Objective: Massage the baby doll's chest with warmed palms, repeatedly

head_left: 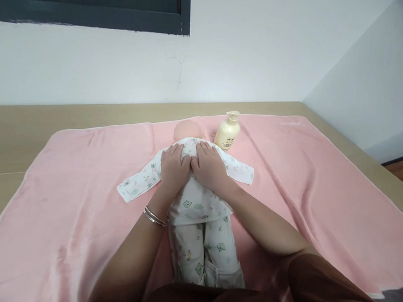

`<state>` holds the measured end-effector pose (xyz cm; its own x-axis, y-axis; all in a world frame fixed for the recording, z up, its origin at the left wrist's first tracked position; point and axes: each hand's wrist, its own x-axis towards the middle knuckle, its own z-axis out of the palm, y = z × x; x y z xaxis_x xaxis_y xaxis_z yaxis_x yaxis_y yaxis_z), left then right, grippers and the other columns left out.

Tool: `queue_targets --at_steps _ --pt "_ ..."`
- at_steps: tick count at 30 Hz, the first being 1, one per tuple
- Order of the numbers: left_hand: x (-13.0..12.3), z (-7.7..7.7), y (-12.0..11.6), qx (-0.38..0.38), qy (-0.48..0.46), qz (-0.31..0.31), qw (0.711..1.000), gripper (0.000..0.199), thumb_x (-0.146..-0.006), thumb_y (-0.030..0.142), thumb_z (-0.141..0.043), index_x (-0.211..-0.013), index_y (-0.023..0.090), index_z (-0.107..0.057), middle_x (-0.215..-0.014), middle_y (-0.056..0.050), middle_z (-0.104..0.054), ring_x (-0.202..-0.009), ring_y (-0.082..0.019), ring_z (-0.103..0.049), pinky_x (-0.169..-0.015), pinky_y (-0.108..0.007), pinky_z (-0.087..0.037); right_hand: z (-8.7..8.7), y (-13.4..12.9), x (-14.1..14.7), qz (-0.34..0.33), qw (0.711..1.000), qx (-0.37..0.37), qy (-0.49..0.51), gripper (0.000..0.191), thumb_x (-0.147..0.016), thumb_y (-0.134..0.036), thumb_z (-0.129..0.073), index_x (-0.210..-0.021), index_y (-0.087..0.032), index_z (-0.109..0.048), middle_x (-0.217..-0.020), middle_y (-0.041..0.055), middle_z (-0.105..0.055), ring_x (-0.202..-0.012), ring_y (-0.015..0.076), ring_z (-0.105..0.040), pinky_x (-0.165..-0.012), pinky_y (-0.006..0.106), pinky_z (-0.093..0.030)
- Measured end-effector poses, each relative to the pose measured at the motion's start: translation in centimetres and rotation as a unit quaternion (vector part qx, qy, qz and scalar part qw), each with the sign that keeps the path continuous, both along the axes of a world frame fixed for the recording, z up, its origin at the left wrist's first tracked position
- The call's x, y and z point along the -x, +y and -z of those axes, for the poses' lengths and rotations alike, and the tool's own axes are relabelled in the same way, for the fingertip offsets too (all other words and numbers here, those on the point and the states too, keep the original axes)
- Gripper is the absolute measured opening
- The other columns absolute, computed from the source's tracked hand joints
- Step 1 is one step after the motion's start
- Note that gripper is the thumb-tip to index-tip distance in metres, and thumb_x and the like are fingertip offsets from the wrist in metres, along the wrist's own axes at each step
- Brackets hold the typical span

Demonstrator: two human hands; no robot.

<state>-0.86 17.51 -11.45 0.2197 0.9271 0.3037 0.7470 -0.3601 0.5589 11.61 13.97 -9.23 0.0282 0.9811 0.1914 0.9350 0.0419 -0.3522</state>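
A baby doll (197, 207) in a white printed top and trousers lies stretched out, its smooth head (187, 129) toward the wall and its sleeves spread to both sides. No face shows on the head. My left hand (175, 168) rests flat on the left side of the doll's upper body, fingers pointing away from me. Mirroring it, my right hand (209, 165) lies flat on the right side. The two thumbs nearly meet over the middle. Neither hand grips anything. A pale yellow pump bottle (227, 132) lies or leans beside the doll's head, right of my right hand.
Under the doll a pink blanket (96, 196) with some creases covers most of the wooden table (18, 123). Behind the table stands a white wall (242, 50) with a dark frame (163, 21) at upper left. Another wall meets it at the right.
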Motion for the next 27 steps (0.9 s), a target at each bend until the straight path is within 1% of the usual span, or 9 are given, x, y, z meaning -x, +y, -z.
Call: queue_targets --at_steps 5,11,17,22,24,27 --pt "-0.05 0.11 0.03 -0.004 -0.011 -0.004 1.0 0.049 -0.091 0.03 -0.038 -0.133 0.013 -0.057 -0.143 -0.015 -0.059 -0.139 -0.027 -0.046 -0.123 -0.052 -0.027 0.24 -0.18 0.12 0.001 1.0 -0.008 0.002 0.059 -0.099 -0.029 -0.03 -0.148 0.001 -0.041 -0.156 0.0202 -0.042 -0.148 0.0305 -0.035 -0.125 0.05 -0.022" --pt "0.03 0.0 0.05 -0.008 -0.015 0.0 1.0 0.052 -0.09 0.03 -0.037 -0.132 0.009 -0.058 -0.144 -0.018 -0.058 -0.138 -0.029 -0.048 -0.122 -0.053 -0.029 0.29 -0.14 0.21 0.006 1.0 -0.004 0.004 0.06 -0.099 -0.03 -0.031 -0.149 0.001 -0.039 -0.157 0.0199 -0.041 -0.149 0.0306 -0.034 -0.126 0.048 -0.02" --pt "0.09 0.17 0.07 -0.012 -0.03 -0.003 0.999 0.052 -0.09 0.032 -0.037 -0.131 0.009 -0.059 -0.143 -0.017 -0.058 -0.137 -0.029 -0.049 -0.122 -0.055 -0.029 0.34 -0.1 0.3 0.009 1.0 -0.006 0.008 0.06 -0.099 -0.03 -0.032 -0.15 0.001 -0.039 -0.157 0.0194 -0.041 -0.149 0.0307 -0.033 -0.126 0.049 -0.019" --pt "0.18 0.17 0.12 -0.01 -0.037 -0.005 0.999 0.053 -0.089 0.033 -0.037 -0.131 0.009 -0.06 -0.142 -0.017 -0.059 -0.136 -0.03 -0.049 -0.122 -0.052 -0.03 0.16 -0.09 0.32 0.007 1.0 0.0 0.005 0.061 -0.099 -0.031 -0.032 -0.151 0.001 -0.038 -0.158 0.0192 -0.039 -0.15 0.0302 -0.031 -0.127 0.049 -0.018" --pt "0.28 0.15 0.06 -0.014 -0.044 -0.004 0.999 0.052 -0.089 0.033 -0.038 -0.13 0.01 -0.06 -0.141 -0.016 -0.06 -0.136 -0.029 -0.049 -0.121 -0.051 -0.031 -0.01 -0.04 0.12 -0.005 1.0 0.009 -0.005 0.062 -0.099 -0.031 -0.03 -0.151 0.001 -0.035 -0.159 0.0199 -0.036 -0.151 0.0308 -0.029 -0.127 0.049 -0.017" --pt "0.57 0.26 -0.2 -0.02 -0.056 0.001 0.998 0.05 -0.09 0.032 -0.038 -0.13 0.01 -0.06 -0.141 -0.016 -0.06 -0.137 -0.029 -0.049 -0.121 -0.052 -0.032 -0.34 0.15 -0.47 -0.048 0.998 0.036 -0.024 0.064 -0.101 -0.034 -0.028 -0.153 0.003 -0.031 -0.161 0.0208 -0.032 -0.153 0.0313 -0.025 -0.127 0.049 -0.016"
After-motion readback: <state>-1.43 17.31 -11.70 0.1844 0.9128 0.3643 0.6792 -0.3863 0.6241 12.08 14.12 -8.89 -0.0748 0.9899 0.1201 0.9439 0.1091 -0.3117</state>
